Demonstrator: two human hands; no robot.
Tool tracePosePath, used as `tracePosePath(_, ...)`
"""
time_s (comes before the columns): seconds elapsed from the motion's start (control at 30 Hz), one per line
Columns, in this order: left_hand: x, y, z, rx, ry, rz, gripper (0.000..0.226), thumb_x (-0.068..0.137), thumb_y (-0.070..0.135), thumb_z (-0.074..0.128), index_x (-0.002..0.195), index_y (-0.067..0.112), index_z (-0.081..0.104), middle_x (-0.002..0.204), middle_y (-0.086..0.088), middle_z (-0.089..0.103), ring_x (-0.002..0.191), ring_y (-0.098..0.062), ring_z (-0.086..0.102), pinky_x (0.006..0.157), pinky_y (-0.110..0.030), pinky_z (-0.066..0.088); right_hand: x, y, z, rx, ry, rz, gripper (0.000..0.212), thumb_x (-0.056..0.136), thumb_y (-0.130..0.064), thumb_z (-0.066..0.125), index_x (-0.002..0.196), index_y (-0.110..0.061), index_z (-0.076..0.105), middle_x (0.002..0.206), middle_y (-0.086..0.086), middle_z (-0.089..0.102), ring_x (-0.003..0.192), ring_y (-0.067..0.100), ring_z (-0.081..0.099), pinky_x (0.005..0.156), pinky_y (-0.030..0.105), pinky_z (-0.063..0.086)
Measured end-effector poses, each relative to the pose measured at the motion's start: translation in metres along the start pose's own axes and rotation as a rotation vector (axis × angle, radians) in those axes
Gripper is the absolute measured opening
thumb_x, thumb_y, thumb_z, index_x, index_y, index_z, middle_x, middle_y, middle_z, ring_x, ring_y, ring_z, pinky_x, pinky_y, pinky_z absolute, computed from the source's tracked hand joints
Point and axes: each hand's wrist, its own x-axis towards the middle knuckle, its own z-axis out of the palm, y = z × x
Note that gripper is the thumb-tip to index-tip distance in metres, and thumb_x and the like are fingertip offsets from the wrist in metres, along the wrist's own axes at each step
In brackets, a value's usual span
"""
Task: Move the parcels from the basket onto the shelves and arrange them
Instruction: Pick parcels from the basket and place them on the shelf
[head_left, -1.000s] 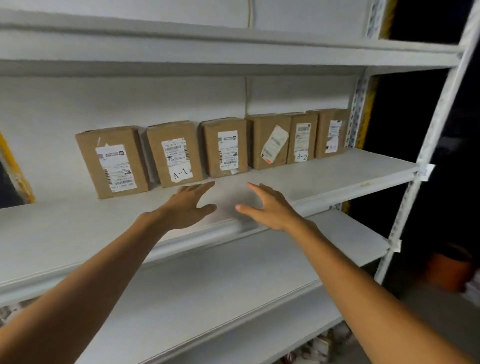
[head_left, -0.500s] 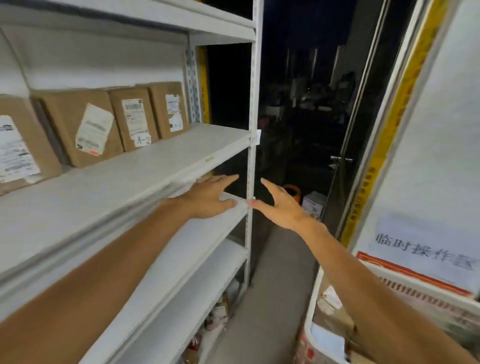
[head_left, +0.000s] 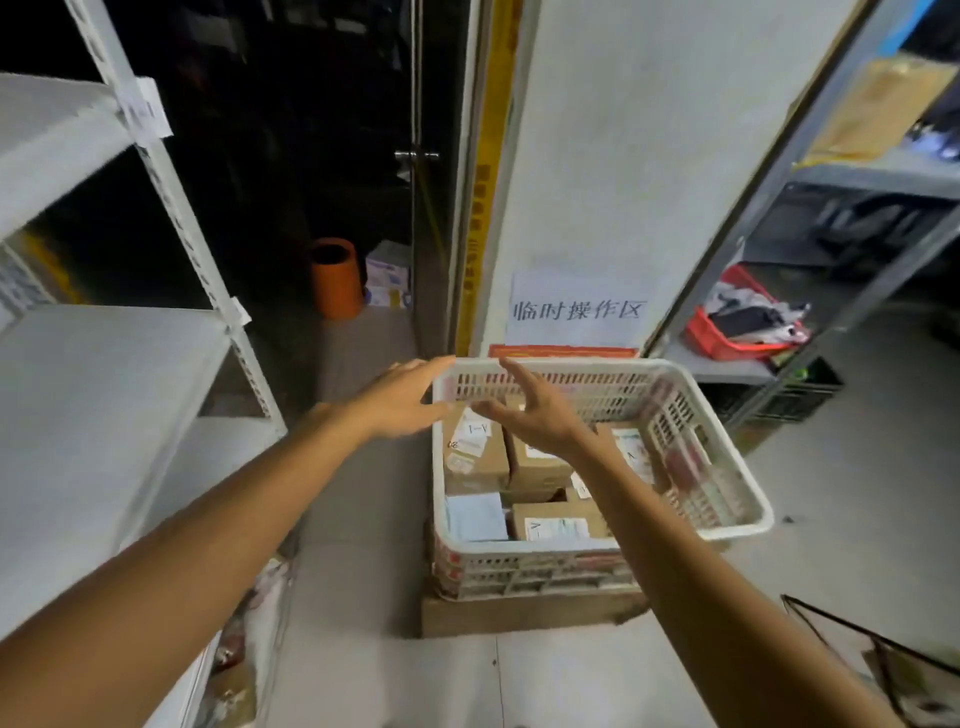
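Both hands are empty, fingers spread and loose. The right hand (head_left: 535, 415) hovers over the white plastic basket (head_left: 727, 470), and the cardboard parcels (head_left: 475, 457) lie flat below its fingertips, labels up, long sides running away from the person. The left hand (head_left: 400, 400) hangs by the far-left corner. The right looks nearer: reach straight down.
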Motion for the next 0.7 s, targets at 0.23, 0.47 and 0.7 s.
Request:
tracePosePath(0.23, 0.062, 0.029, 0.077, 0.176, -0.126, 0.148, 0.069, 0.093, 0.031, 0.052, 0.152, 0.031, 0.015, 0.156, 0.0, 0.026, 0.142, -0.026, 0.022, 0.114, -0.045, 0.023, -0.007, 0.079, -0.006, 0.112, 0.035, 0.15, 0.071, 0.092, -0.042, 0.062, 0.15, -0.015, 0.032, 0.157, 0.008, 0.03, 0.144, 0.024, 0.027, 0.117, 0.045, 0.027)
tracePosePath(0.47, 0.136, 0.021, 0.113, 0.052, -0.209, 0.06, 0.067, 0.092, 0.025, 0.055, 0.15, 0.025, 0.024, 0.155, -0.006, 0.029, 0.142, -0.025, 0.025, 0.116, -0.042, 0.025, 0.029, 0.162, -0.024, 0.184, -0.019, 0.253, 0.072, 0.094, -0.042, 0.06, 0.151, -0.014, 0.029, 0.158, 0.009, 0.03, 0.144, 0.024, 0.029, 0.108, 0.029, 0.026)
tracePosePath(0.7, 0.2, 0.019, 0.166, -0.052, -0.261, -0.085, 0.06, 0.09, 0.027, 0.056, 0.145, 0.031, 0.032, 0.141, -0.009, 0.048, 0.127, -0.027, 0.047, 0.103, -0.039, 0.04, 0.084, 0.238, -0.033, 0.309, -0.158, 0.357, 0.071, 0.093, -0.044, 0.06, 0.151, -0.016, 0.03, 0.157, 0.009, 0.031, 0.144, 0.024, 0.028, 0.112, 0.034, 0.026)
